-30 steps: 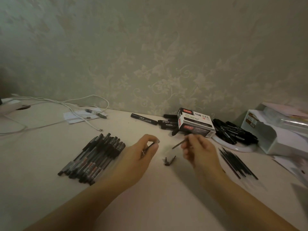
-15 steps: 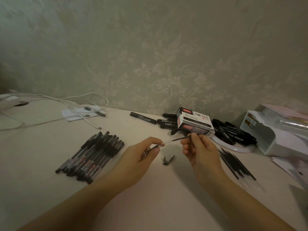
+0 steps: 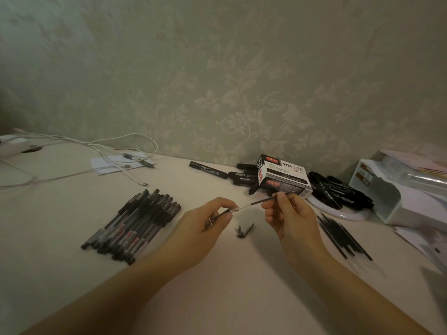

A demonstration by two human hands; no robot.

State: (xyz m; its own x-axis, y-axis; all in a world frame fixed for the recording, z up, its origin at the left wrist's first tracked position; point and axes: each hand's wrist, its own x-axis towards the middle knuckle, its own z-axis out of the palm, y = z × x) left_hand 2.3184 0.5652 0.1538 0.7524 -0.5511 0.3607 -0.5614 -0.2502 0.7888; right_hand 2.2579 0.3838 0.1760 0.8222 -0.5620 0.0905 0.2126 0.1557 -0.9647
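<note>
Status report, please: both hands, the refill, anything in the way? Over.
Left hand grips pen barrel. Right hand pinches refill, its end at barrel mouth. Small black parts lie on table between hands, not touching them.

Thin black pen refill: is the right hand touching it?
Touching. Head view: right hand pinches the thin black pen refill at its far end; left hand holds the dark pen barrel at the other.
</note>
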